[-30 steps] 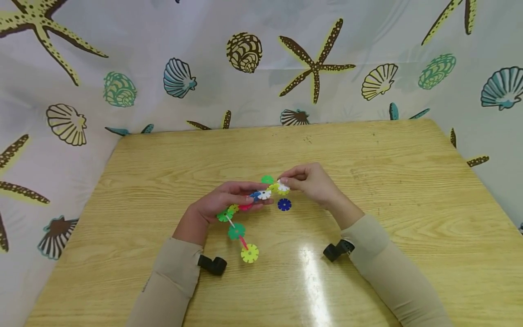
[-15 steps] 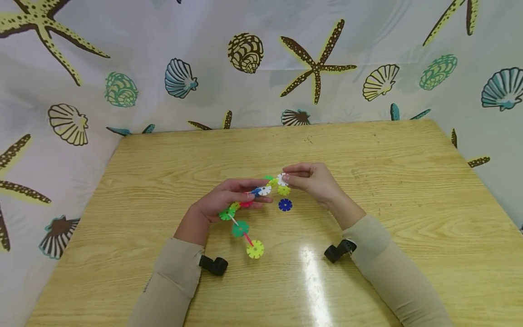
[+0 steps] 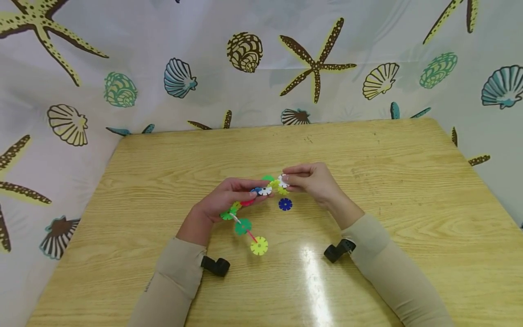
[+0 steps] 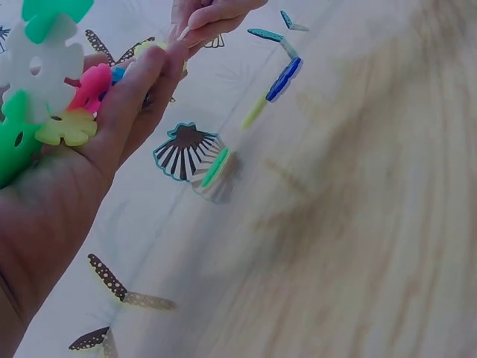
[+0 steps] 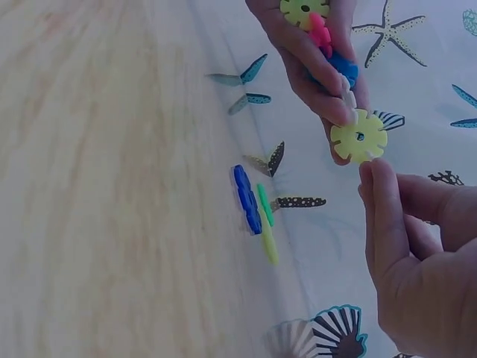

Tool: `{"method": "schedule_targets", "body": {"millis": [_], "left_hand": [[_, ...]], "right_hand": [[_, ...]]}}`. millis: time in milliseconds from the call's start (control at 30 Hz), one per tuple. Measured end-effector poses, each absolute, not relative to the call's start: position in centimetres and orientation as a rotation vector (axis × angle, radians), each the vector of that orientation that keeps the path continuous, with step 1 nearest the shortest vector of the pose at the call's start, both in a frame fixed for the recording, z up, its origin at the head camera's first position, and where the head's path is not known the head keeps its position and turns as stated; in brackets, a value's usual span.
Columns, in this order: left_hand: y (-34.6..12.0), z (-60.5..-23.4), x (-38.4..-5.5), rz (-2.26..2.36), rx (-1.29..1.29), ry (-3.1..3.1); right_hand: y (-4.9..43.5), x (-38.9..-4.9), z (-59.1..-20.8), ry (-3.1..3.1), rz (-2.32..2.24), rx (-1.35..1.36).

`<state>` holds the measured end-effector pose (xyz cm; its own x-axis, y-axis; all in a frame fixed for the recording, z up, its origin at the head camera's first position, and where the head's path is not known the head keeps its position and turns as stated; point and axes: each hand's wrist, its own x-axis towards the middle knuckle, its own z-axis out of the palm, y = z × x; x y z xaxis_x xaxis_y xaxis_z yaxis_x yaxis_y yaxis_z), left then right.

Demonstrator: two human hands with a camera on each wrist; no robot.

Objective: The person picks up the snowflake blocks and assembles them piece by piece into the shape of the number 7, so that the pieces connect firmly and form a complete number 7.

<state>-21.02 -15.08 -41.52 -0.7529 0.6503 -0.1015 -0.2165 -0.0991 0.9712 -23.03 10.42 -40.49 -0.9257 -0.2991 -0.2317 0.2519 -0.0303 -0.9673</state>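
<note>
My left hand holds a chain of notched plastic discs, thumb over its blue and white part. The chain's tail hangs below that hand: a green disc, a pink piece seen edge-on and a yellow disc at the bottom. With thumb and fingers my right hand pinches a white disc against the yellow disc at the chain's other end. Whether the two are slotted together cannot be made out. In the left wrist view, green, white, pink and yellow discs crowd by the left palm.
On the wooden table lie loose discs beneath the hands: dark blue, yellow and green. A shell-and-starfish printed cloth borders the table's back and sides. Each wrist carries a black camera.
The white disc first lifted a little off the yellow end, then came back to it. The chain's hanging tail swung right and slightly up as the left hand shifted.
</note>
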Motion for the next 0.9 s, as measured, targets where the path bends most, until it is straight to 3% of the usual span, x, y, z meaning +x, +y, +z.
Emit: {"method": "schedule_targets", "body": {"millis": [900], "left_hand": [[-14.05,-41.61,-21.04,1.866,0.568,1.682]], "right_hand": [[10.42,-23.24,-40.53,1.780,-2.030,0.065]]}}
